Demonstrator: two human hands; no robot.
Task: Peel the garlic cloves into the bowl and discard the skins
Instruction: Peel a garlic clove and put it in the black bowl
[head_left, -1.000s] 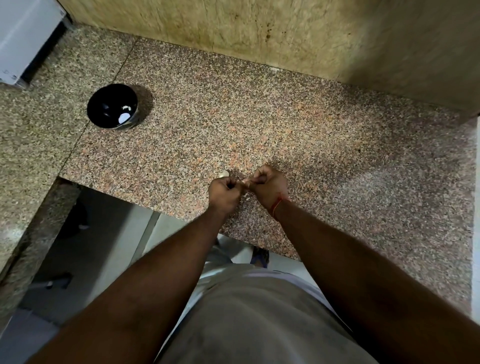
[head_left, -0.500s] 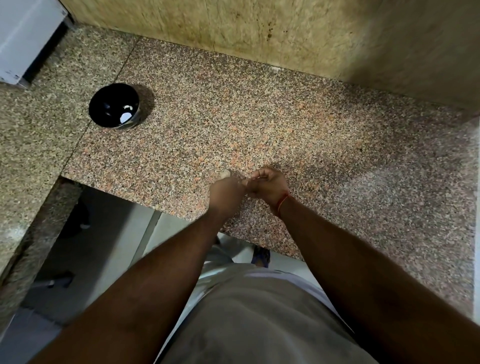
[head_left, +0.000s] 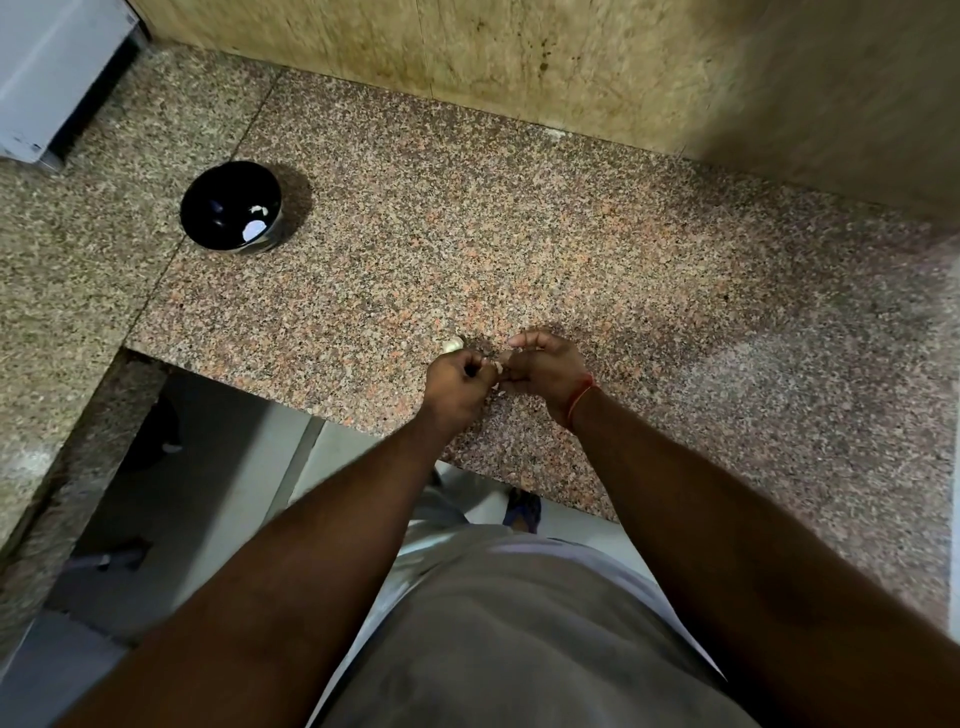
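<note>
We are working over the stone counter (head_left: 597, 249) near its front edge, so skins are dropping on the slab rather than the floor. The black bowl (head_left: 231, 205) is sitting well apart at far left, already holding pale bits (peeled cloves, we judge). Our left hand (head_left: 454, 382) and right hand (head_left: 545, 371) are both curling tight, pinching one garlic clove (head_left: 497, 367) between them, small and whitish, mostly hidden. Another pale clove (head_left: 452, 343) is lying just beyond the left hand.
</note>
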